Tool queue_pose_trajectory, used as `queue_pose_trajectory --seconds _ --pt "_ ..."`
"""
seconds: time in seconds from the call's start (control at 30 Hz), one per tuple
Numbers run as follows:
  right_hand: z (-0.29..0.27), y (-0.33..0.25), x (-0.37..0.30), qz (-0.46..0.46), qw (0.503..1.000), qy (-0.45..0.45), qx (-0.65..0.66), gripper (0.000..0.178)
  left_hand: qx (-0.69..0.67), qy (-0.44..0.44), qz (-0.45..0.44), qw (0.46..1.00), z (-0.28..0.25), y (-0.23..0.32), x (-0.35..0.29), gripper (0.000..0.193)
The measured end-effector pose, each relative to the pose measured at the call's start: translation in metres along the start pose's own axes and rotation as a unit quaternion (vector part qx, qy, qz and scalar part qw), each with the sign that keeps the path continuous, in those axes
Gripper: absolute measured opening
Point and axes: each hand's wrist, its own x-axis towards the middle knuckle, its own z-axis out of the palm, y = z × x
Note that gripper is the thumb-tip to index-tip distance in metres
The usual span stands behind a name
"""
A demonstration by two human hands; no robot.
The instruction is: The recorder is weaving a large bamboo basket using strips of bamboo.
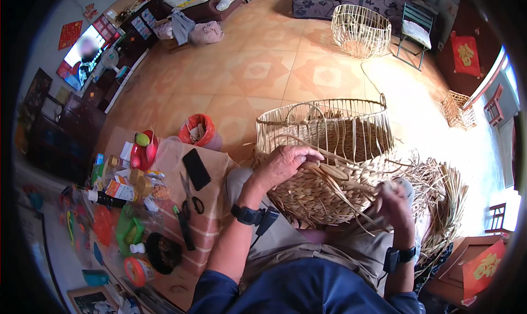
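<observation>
A half-woven straw basket (318, 190) rests tilted between my knees, its lower wall densely plaited. Above that weave, bare upright rods rise to a round rim (324, 102) with a loop handle. My left hand (286, 165) is at the near side of the basket, its thumb and fingers closed on straw strands (329, 177). Loose ends fan out from there across the weave. To the right, my right hand (394, 203) is closed and slightly blurred beside the basket wall, with a straw strand at its fingers.
A heap of dry straw (442, 204) lies at my right. On the table (217, 166) at my left are scissors (191, 196), a black phone (196, 169), jars and packets. Behind it stands a red-lined bin (198, 130). An unwoven basket frame (359, 34) and a chair (416, 34) stand farther off.
</observation>
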Motion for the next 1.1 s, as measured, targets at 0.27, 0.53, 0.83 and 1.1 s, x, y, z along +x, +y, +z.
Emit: queue_pose_trajectory --seconds 0.27,0.53,0.83,1.1 --pt "-0.057 0.027 0.008 -0.271 0.861 0.064 0.425 0.035 -0.020 -0.003 -0.024 1.000 0.000 0.006 -0.003 0.024" --pt "-0.034 -0.014 -0.028 -0.063 0.976 0.197 -0.066 0.039 0.011 0.033 -0.041 0.999 0.010 0.006 0.002 0.018" --pt "0.120 -0.021 -0.007 -0.275 0.742 0.068 -0.607 0.049 0.016 0.052 -0.020 0.998 0.023 0.002 0.004 0.016" --pt "0.124 0.015 0.000 -0.246 0.828 0.031 -0.503 0.010 0.006 0.099 -0.063 0.993 0.032 0.007 0.001 0.014"
